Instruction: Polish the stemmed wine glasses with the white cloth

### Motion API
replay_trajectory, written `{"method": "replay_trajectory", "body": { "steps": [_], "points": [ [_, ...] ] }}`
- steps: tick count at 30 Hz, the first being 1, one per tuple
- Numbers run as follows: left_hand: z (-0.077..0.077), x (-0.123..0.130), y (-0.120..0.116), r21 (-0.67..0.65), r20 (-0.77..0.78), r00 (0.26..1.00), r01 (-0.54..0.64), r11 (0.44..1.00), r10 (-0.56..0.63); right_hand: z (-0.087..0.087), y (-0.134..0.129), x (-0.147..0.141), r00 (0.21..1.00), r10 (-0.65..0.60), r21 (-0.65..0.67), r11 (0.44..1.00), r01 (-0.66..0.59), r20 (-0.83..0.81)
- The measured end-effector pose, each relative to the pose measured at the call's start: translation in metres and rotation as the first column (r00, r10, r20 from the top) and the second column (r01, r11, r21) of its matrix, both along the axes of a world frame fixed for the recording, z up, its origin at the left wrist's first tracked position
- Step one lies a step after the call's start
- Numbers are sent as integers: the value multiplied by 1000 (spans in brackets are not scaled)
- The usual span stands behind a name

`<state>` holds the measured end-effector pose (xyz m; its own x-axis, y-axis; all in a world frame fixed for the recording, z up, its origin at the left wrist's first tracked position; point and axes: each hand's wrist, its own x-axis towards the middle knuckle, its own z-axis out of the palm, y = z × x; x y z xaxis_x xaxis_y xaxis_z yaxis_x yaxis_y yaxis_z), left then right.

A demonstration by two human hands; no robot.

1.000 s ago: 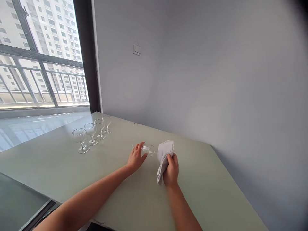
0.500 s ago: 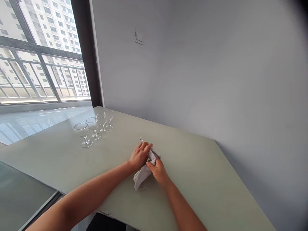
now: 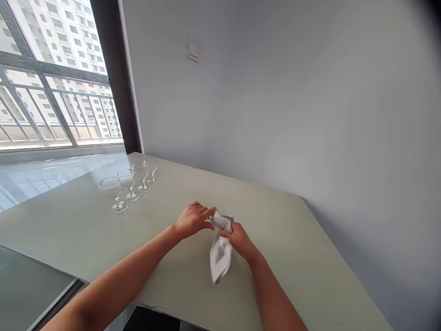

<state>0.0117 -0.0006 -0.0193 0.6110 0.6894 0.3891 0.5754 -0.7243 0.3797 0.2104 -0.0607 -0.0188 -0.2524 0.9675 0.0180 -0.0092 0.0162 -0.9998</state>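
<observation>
Shifted since the earlier frame: the white cloth [image 3: 220, 257] now hangs out below the right hand [image 3: 239, 240], which clenches its bunched top, while the left hand [image 3: 193, 219] has opened and drawn back, its fingertips [image 3: 212, 211] just beside the cloth. Whether the glass lies inside that bundle, I cannot tell. On the pale green bench [image 3: 241, 193], four stemmed glasses [image 3: 129, 184] stand upright in a row, near a window [image 3: 58, 78] and a wall switch [image 3: 193, 50].
</observation>
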Motion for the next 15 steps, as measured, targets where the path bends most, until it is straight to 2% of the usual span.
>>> {"method": "replay_trajectory", "body": {
  "steps": [2, 4, 6, 9, 11, 13, 15],
  "points": [
    [4, -4, -2, -154, -30, 998, 45, 987, -50, 6, -4, 1, 991, 111, 1, 994, -111, 75],
    [11, -5, -5, -236, -43, 996, 71, 969, -83, 8, -4, 1, 982, 164, -19, 986, -163, 94],
    [17, -2, -9, -156, -17, 998, 56, 986, -59, 6, 0, -2, 996, 88, -53, 995, -87, 7],
    [22, 3, -12, 69, 55, 998, -15, 997, 11, 2, 5, -5, 971, -131, -133, 985, 106, -198],
    [20, 3, -9, 74, 74, 997, -25, 997, 20, 2, 4, -5, 960, -151, -151, 982, 117, -235],
    [17, -2, -5, -65, 87, 996, 4, 998, 1, 6, -1, -3, 986, -35, -123, 992, 15, -164],
    [14, -8, -1, -314, 84, 993, 101, 944, -79, 10, -6, 1, 994, 87, -102, 990, -93, -65]
  ]
}}
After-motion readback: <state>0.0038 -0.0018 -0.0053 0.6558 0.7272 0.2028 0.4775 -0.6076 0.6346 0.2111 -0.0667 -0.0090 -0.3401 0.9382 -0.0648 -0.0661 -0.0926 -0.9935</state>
